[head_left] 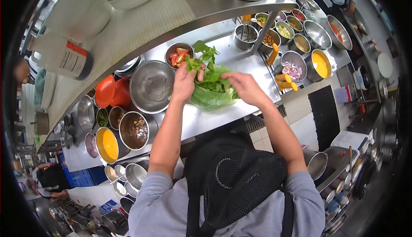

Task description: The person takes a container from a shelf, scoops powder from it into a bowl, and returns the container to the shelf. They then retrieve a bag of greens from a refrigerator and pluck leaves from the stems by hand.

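Note:
My left hand (184, 83) is closed around the stems of a leafy green sprig (207, 53), whose leaves stick up past the fingers. A clear plastic bag (208, 99) of the same leafy greens (213, 82) lies on the steel counter between my hands. At the bag's right side, my right hand (246, 89) has curled fingers against the greens; whatever is between the fingertips is hidden. Left of my left hand sits a perforated metal bowl (152, 86). Just behind that hand is a bowl of cut tomatoes (178, 57).
A steel shelf (180, 20) with stacked plates overhangs the counter's back. Pots of yellow liquid (107, 144) and dark sauce (134, 129) stand left, beside a red container (105, 92). Chopped onions (292, 70) and several ingredient pots are at the right. Other people work farther off.

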Motion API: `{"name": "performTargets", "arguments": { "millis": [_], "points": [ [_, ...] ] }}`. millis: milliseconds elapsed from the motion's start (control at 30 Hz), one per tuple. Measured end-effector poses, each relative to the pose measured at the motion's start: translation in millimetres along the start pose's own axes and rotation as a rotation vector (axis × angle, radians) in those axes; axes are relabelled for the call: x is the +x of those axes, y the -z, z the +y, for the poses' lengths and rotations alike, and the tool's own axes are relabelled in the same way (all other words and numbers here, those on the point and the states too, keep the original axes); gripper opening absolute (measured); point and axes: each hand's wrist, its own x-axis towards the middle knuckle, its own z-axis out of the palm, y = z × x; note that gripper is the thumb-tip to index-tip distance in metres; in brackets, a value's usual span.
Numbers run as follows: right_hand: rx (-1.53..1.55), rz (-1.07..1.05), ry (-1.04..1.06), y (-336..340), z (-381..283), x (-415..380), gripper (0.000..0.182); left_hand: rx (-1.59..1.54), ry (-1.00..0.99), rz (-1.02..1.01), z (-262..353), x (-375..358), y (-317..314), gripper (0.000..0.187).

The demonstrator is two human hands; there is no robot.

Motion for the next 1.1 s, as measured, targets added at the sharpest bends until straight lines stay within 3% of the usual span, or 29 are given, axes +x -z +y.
{"name": "performTargets", "arguments": {
  "millis": [33,100,167,233,300,333,433,500,567,600,633,700,833,933,967,1033,1100],
  "points": [
    [-0.001,-0.003,0.0,9.7,-12.0,-0.9,0.024,-0.001,0.0,0.003,3.5,-2.1,-3.4,0.017],
    [0.062,0.224,0.086,33.1,-36.9,1.2,0.025,0.004,0.099,0.038,11.1,-3.2,-11.4,0.017],
    [-0.009,0.213,0.183,57.4,-53.8,7.9,0.026,0.074,0.067,-0.067,15.0,-3.0,-10.4,0.017],
    [0.019,0.108,0.248,69.8,-62.0,19.4,0.028,0.141,0.044,-0.176,17.7,-2.2,-8.0,0.017],
    [-0.021,-0.286,0.224,73.6,-70.2,28.3,0.032,0.119,0.079,-0.344,20.3,2.3,-4.3,0.015],
    [-0.184,-0.44,0.09,78.9,-75.3,32.6,0.033,0.116,0.078,-0.35,20.4,4.2,-3.4,0.015],
    [-0.246,-0.538,0.071,73.2,-62.9,36.1,0.031,0.175,0.048,-0.367,20.1,7.0,-1.2,0.017],
    [-0.242,-0.508,0.125,65.8,-56.2,34.4,0.024,0.307,0.035,-0.381,20.8,6.1,1.0,0.017],
    [-0.4,-0.32,0.115,57.4,-52.1,34.4,0.02,0.422,0.015,-0.342,21.7,4.0,-0.6,0.017],
    [-0.519,-0.075,0.312,54.4,-42.4,34.8,0.019,0.538,-0.004,-0.316,22.4,3.0,-0.9,0.017],
    [-0.426,0.1,0.308,57.5,-34.3,37.8,0.02,0.54,-0.005,-0.31,18.7,2.1,2.7,0.017],
    [-0.204,0.16,-0.052,70.3,-31.2,32.2,0.023,0.42,0.133,-0.196,13.0,2.3,8.6,0.018],
    [-0.02,0.278,-0.14,66.8,-31.9,30.7,0.027,0.138,0.115,-0.102,6.0,1.6,-9.6,0.022],
    [-0.231,0.317,0.309,48.6,-37.6,33.1,0.017,0.206,0.161,-0.134,1.5,8.0,-14.2,0.021],
    [-0.234,0.322,0.308,44.3,-41.3,32.4,0.017,0.16,0.181,-0.083,0.1,10.4,-18.0,0.022],
    [-0.488,0.355,0.563,30.1,-52.1,23.7,0.014,0.113,0.197,-0.03,1.3,13.0,-22.4,0.022],
    [-0.63,0.352,0.525,11.6,-50.4,20.6,0.015,0.257,0.238,0.005,3.4,12.1,-24.7,0.027]
  ]
}}
